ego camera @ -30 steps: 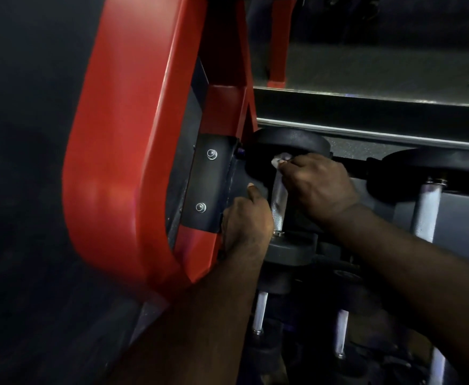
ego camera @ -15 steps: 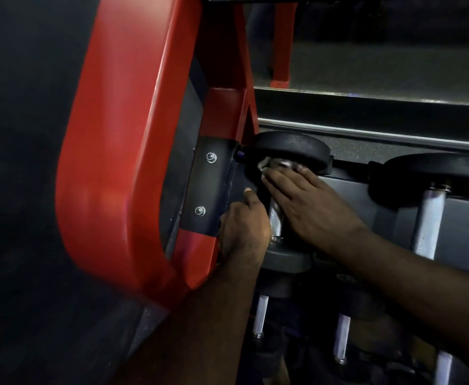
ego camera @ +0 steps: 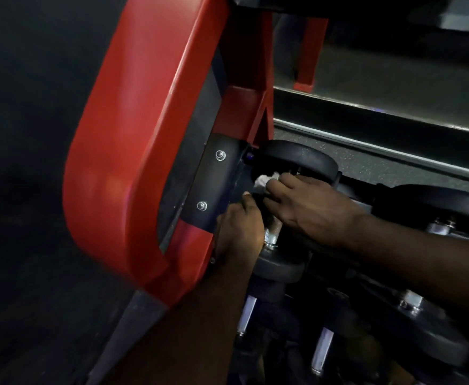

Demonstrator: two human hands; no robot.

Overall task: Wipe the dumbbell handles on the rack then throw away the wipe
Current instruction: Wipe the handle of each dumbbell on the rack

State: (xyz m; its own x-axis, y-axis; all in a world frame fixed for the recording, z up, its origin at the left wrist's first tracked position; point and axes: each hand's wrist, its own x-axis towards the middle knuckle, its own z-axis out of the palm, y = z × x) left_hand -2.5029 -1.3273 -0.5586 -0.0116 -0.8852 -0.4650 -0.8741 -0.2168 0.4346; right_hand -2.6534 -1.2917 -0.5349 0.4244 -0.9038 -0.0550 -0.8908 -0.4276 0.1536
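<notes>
A black dumbbell lies at the left end of the rack, its far head (ego camera: 294,159) up and its near head (ego camera: 279,269) down. Only a short stretch of its knurled metal handle (ego camera: 272,232) shows between my hands. My right hand (ego camera: 305,207) is wrapped over the upper part of the handle and holds a white wipe (ego camera: 264,180), which bunches out just under the far head. My left hand (ego camera: 239,232) sits against the left side of the handle's lower part, thumb pointing up, curled fingers hidden behind the dumbbell.
The rack's red side frame (ego camera: 144,134) and a black bolted plate (ego camera: 208,184) stand close on the left. Another dumbbell (ego camera: 436,207) lies to the right. Several metal handles (ego camera: 322,348) show on the lower tier. A dark floor is on the left.
My right hand has slid the wipe from the middle of the handle up to the far head and closed round it. My left hand has stayed at the lower part.
</notes>
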